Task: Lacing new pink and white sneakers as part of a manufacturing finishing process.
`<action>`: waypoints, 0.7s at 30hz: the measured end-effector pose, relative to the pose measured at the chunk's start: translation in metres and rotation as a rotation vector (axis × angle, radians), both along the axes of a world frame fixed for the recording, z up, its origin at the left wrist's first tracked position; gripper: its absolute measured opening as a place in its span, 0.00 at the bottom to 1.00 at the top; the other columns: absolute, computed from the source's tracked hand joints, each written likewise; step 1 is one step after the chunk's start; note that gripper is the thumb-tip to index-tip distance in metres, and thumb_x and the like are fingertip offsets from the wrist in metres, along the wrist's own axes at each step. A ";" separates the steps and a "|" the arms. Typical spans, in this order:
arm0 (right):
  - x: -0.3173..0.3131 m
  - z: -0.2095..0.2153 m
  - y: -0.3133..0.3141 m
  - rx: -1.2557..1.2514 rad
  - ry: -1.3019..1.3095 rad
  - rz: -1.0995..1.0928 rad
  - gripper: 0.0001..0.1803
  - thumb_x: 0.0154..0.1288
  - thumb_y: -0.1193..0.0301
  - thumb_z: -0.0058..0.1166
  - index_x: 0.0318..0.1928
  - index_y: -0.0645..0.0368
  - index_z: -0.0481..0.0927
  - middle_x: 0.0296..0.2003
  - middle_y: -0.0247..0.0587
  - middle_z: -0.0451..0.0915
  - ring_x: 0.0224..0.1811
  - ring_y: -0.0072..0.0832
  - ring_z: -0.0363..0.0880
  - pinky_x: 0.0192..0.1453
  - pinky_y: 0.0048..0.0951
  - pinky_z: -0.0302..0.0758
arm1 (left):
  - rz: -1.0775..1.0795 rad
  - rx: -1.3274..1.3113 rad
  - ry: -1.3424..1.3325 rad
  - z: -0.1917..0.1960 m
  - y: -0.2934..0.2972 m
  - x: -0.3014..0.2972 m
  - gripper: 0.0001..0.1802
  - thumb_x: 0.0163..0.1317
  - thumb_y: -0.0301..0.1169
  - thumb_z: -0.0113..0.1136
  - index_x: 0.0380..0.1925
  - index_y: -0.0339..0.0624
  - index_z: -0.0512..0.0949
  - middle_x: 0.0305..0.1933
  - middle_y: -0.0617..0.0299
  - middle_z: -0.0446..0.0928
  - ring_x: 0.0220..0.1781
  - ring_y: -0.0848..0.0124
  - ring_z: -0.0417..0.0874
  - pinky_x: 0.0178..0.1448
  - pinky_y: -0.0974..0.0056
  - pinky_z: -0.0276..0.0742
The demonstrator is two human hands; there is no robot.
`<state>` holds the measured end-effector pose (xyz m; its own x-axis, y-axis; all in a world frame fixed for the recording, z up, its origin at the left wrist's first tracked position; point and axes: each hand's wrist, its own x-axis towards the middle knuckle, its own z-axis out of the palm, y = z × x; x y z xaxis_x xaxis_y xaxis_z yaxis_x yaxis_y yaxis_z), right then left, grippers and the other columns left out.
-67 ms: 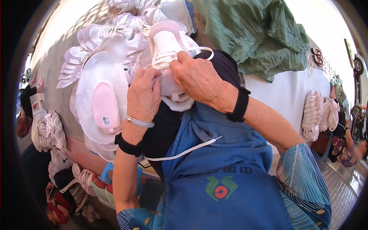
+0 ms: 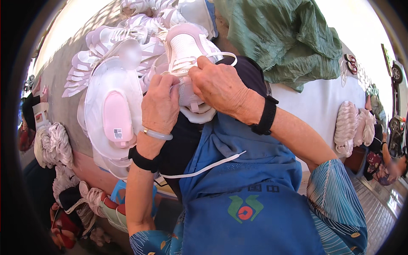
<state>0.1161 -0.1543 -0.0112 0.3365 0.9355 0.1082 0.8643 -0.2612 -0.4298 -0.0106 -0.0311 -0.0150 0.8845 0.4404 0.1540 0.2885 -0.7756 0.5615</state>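
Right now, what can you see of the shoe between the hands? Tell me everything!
The shoe looks like white mesh, with pale purple trim round the toe and a small tab at the heel. Its toe points away from the person. The left hand and right hand pinch at its white lace, which loops out loosely to the right, and hide part of its middle.

Your hands (image 2: 160, 105) cover the middle of the shoe (image 2: 185, 44), so you can't see exactly how your fingertips meet the lace (image 2: 230, 54). The top edge cuts off the pile of shoes (image 2: 102, 40) and the green cloth (image 2: 280, 40), and the lower edge crops your apron (image 2: 276, 225). The label (image 2: 117, 134) on the pink pad (image 2: 117, 112) is too small to read, and the person (image 2: 384, 170) at the right rim is partly blurred.
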 end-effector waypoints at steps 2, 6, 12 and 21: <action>-0.001 0.002 0.002 -0.026 0.001 0.008 0.08 0.57 0.72 0.56 0.32 0.66 0.76 0.33 0.49 0.75 0.28 0.45 0.82 0.30 0.39 0.80 | 0.014 0.011 -0.016 -0.002 -0.001 0.002 0.06 0.58 0.22 0.59 0.36 0.37 0.78 0.33 0.53 0.73 0.35 0.62 0.78 0.39 0.61 0.73; -0.004 0.000 0.007 -0.057 -0.051 0.042 0.08 0.55 0.73 0.57 0.31 0.66 0.77 0.33 0.48 0.75 0.28 0.44 0.82 0.30 0.38 0.80 | 0.073 -0.156 -0.005 -0.009 0.001 0.010 0.05 0.57 0.23 0.59 0.35 0.37 0.77 0.31 0.54 0.74 0.33 0.63 0.77 0.38 0.61 0.73; -0.004 -0.007 0.004 -0.070 -0.031 -0.012 0.07 0.54 0.73 0.57 0.30 0.65 0.77 0.33 0.50 0.75 0.29 0.44 0.82 0.31 0.39 0.80 | 0.117 -0.212 0.051 -0.009 0.006 0.015 0.06 0.56 0.26 0.59 0.34 0.39 0.74 0.36 0.52 0.76 0.38 0.54 0.79 0.42 0.55 0.74; -0.008 0.004 0.010 -0.127 -0.050 -0.020 0.08 0.50 0.75 0.58 0.32 0.67 0.80 0.35 0.52 0.77 0.31 0.46 0.84 0.33 0.38 0.81 | 0.075 -0.189 0.018 -0.013 0.007 0.008 0.06 0.56 0.25 0.61 0.33 0.38 0.77 0.29 0.56 0.74 0.31 0.63 0.77 0.37 0.61 0.72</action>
<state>0.1076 -0.1439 -0.0068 0.3521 0.9359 0.0068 0.8779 -0.3278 -0.3490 -0.0024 -0.0238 -0.0278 0.8498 0.5249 0.0471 0.3529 -0.6331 0.6890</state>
